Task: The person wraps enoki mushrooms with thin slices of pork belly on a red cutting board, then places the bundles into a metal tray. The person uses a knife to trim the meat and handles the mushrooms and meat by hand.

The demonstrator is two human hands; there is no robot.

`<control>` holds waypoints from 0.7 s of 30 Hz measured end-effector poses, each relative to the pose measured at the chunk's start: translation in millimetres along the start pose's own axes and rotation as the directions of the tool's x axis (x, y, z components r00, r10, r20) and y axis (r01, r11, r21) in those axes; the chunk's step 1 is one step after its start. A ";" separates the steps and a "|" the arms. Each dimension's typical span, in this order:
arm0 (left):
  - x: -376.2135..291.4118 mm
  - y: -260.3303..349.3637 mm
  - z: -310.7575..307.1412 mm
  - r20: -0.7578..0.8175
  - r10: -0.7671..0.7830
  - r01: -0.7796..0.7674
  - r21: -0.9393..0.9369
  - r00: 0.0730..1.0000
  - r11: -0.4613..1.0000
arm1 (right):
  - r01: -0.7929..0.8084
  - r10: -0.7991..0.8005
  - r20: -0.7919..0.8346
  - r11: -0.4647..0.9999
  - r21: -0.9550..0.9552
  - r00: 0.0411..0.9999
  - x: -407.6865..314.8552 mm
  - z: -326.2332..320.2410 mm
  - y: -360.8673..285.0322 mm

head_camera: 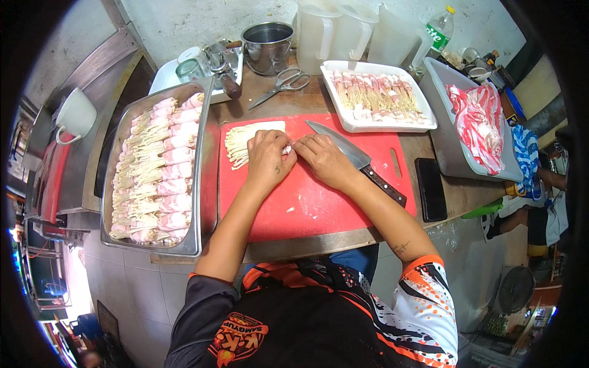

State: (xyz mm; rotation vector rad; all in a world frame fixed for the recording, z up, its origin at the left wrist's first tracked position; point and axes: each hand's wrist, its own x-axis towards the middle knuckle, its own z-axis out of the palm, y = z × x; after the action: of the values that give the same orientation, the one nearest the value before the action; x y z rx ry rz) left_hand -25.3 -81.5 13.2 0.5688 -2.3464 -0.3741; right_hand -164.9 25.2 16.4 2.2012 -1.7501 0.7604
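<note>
Over the red cutting board [303, 202], my left hand [271, 154] and my right hand [322, 156] meet, their fingers closed around a small meat-wrapped roll [287, 149] that they mostly hide. Loose enoki mushrooms [237, 142] lie on the board beside my left hand. A chef's knife [343, 147] rests just beyond my right hand, its dark handle pointing to the lower right. Rows of meat-wrapped enoki rolls [175, 172] fill a deep steel pan [198, 184] at the left. A white tray [391, 126] at the upper right holds more rolls.
Scissors [285, 85], a steel pot [268, 50] and plastic pitchers [317, 39] stand behind the board. To the right are a black phone [431, 188] and a grey bin [446, 133] holding sliced raw meat [481, 126]. Another person's leg [513, 221] shows at the far right.
</note>
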 end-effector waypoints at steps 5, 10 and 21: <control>-8.4 -4.8 4.7 -0.111 -0.096 0.092 -0.035 0.989 0.995 | -0.023 0.030 0.166 0.999 -0.043 0.986 14.0 6.1 0.5; -9.6 -22.4 -2.1 -0.337 -0.242 0.144 -0.291 0.910 0.946 | -0.269 0.200 0.411 0.956 0.116 0.889 35.7 -18.9 8.0; -6.9 -28.3 -2.1 -0.376 -0.396 0.190 -0.480 0.838 0.856 | -0.156 0.056 0.209 0.854 0.497 0.976 220.6 -54.1 -44.2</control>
State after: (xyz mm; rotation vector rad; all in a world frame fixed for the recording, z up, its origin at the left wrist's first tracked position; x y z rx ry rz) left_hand -10.9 -102.7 -0.7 0.7211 -1.6402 -0.7827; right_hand -102.6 -121.9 183.9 2.5988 -1.9484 1.1999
